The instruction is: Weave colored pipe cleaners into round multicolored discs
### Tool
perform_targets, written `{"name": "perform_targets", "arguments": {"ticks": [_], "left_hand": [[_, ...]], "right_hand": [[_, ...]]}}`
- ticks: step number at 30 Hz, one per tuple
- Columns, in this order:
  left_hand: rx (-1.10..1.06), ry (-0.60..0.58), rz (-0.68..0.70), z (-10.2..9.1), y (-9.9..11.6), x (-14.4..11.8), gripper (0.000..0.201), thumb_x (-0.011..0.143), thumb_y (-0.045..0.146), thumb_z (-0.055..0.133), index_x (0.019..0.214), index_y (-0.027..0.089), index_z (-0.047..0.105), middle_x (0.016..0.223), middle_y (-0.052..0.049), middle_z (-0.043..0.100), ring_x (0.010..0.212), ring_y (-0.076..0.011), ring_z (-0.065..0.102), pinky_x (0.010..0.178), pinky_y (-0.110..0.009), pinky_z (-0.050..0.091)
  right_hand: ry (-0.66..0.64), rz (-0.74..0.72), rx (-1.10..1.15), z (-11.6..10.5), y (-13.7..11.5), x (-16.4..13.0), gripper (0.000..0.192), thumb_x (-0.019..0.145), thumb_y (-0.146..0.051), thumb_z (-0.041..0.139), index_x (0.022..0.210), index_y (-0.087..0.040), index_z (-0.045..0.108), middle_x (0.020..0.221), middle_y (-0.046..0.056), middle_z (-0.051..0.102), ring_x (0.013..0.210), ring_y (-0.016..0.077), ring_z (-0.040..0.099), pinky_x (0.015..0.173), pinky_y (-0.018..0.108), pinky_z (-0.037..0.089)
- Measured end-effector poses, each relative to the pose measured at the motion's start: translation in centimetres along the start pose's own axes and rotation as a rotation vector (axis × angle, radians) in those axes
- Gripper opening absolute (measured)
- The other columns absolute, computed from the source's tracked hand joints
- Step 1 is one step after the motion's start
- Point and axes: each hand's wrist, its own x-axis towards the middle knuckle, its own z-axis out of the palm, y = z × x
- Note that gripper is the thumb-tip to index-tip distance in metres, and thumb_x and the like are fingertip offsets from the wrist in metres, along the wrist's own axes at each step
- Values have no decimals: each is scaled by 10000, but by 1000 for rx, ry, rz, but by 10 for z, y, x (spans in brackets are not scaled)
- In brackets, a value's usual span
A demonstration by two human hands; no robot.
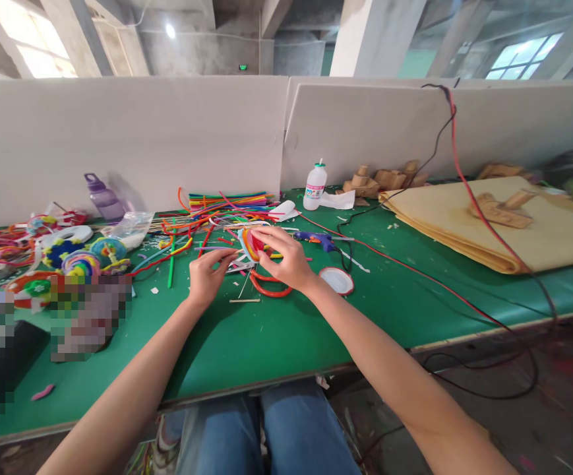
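**Pipe-cleaner coil held between two hands over the green table**

Pipe-cleaner coil [252, 243], a small disc wound in red, yellow and pale blue, sat just above the green table [246, 343], near the middle of the bench and in front of the loose pile of pipe cleaners [227, 201]. The right hand [286, 258] curled over its right side, fingers bent and pressed close against the rim, apparently to keep the winding from springing open. The left hand [207, 274] came in from the other side, thumb and forefinger pinched toward the coil's lower left edge; whether they gripped a loose end could not be told. A red loop [269, 287] lay on the table under the right hand, touching nothing held.

Supplies lay within arm's reach, which suited seated work: a blue glue gun [316, 239] just beyond the right hand, its red cord [415, 270] trailing off to the right, a round white lid [336, 280] beside the right wrist, and a white bottle [314, 187] by the partition. Finished coloured pieces [81, 254] were gathered at the left, well apart from the hands, and a purple bottle [103, 198] stood behind them.
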Motion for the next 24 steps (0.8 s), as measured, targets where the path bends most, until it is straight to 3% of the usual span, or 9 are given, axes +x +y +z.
{"name": "perform_targets", "arguments": {"ticks": [9, 24], "left_hand": [[-12, -50, -37, 0, -3, -1, 146, 810, 307, 655, 887, 237, 756, 825, -19, 763, 736, -168, 707, 703, -253, 549], [-90, -87, -131, 1, 1, 1, 160, 780, 352, 675, 826, 221, 755, 794, -21, 761, 676, -164, 693, 668, -259, 553]], "right_hand": [[-22, -53, -67, -2, 4, -1, 446, 824, -115, 512, 1254, -206, 589, 1210, 90, 650, 1158, 210, 590, 1003, 449, 506], [-24, 29, -15, -1, 3, 0, 350, 845, -146, 520, 1160, -224, 651, 1182, 73, 672, 1118, 207, 616, 987, 457, 510]]}}
